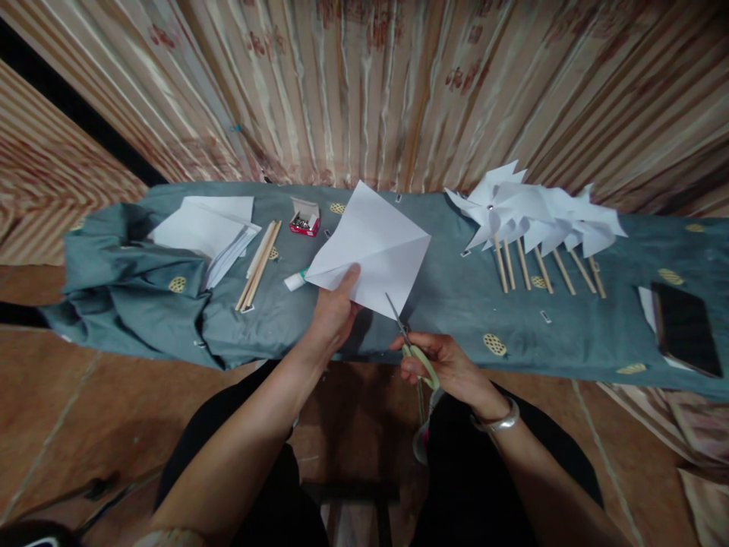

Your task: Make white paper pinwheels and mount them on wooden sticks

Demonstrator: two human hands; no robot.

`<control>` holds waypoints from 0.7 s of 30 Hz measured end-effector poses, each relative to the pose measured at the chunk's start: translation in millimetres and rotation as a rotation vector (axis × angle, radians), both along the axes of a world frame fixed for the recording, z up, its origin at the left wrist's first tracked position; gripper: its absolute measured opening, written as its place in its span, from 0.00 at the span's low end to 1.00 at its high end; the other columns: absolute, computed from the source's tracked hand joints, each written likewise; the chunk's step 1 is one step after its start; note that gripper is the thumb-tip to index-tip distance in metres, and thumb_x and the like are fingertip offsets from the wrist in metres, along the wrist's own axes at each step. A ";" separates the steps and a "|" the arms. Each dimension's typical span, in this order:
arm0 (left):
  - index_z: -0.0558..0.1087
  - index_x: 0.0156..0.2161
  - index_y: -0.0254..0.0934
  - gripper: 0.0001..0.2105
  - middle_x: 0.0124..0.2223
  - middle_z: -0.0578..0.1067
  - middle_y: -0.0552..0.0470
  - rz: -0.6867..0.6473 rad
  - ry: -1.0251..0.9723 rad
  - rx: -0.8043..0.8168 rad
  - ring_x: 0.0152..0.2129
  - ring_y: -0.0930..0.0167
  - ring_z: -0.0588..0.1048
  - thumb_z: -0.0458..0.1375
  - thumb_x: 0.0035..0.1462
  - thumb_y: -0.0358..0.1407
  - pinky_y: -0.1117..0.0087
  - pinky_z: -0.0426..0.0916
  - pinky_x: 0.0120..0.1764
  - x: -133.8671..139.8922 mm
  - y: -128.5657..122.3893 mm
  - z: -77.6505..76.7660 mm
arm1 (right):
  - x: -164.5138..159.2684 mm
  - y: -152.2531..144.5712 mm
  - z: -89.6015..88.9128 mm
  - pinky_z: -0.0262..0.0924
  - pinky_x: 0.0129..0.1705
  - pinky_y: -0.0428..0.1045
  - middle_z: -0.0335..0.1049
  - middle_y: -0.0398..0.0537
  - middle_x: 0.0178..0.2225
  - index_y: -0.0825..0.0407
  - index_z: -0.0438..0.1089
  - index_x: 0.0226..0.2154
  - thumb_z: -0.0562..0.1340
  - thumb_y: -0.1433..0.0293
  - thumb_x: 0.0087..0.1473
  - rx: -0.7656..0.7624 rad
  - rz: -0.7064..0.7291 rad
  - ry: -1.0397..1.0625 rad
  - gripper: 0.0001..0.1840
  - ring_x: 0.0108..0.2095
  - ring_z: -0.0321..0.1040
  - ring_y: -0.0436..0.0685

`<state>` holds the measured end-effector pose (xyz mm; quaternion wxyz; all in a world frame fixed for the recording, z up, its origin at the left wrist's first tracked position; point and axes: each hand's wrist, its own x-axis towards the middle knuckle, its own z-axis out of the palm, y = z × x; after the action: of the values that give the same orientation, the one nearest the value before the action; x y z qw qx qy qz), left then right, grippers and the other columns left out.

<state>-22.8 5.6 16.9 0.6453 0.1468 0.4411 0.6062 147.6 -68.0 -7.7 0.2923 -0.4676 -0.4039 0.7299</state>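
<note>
A square sheet of white paper [379,239] with crease lines is held by my left hand [337,310], its thumb on top and the fingers underneath. My right hand [441,363] grips scissors [422,365] with pale green handles. Their blades meet the paper at its near corner, one blade showing on top of the sheet. Part of a glue stick [295,281] shows beside the paper's left corner; the rest lies under the sheet.
Left on the cloth-covered table [456,304] are stacked white papers [205,232], wooden sticks [259,266] and an open red box [304,218] of small metal pieces. Several paper pinwheels [535,209] on sticks lie at right, before a dark phone [686,328]. A curtain [364,91] hangs behind.
</note>
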 end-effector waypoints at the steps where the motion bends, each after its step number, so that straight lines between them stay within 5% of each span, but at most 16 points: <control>1: 0.74 0.48 0.34 0.12 0.41 0.81 0.49 0.002 -0.001 0.002 0.37 0.68 0.80 0.59 0.59 0.26 0.66 0.75 0.47 -0.1 0.0 0.0 | 0.0 -0.1 -0.4 0.65 0.24 0.44 0.71 0.39 0.22 0.54 0.72 0.36 0.75 0.58 0.39 0.002 -0.001 -0.002 0.23 0.20 0.68 0.46; 21: 0.72 0.52 0.34 0.19 0.46 0.80 0.46 -0.050 0.023 0.034 0.42 0.66 0.78 0.63 0.55 0.29 0.65 0.73 0.48 6.6 -6.6 -1.8 | -2.7 0.5 2.5 0.62 0.24 0.43 0.71 0.40 0.22 0.53 0.72 0.35 0.74 0.52 0.38 0.055 -0.030 -0.043 0.27 0.21 0.65 0.46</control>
<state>-16.2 -1.0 15.1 0.6528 0.1758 0.4340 0.5955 144.9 -67.6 -5.2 0.3073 -0.4813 -0.4229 0.7037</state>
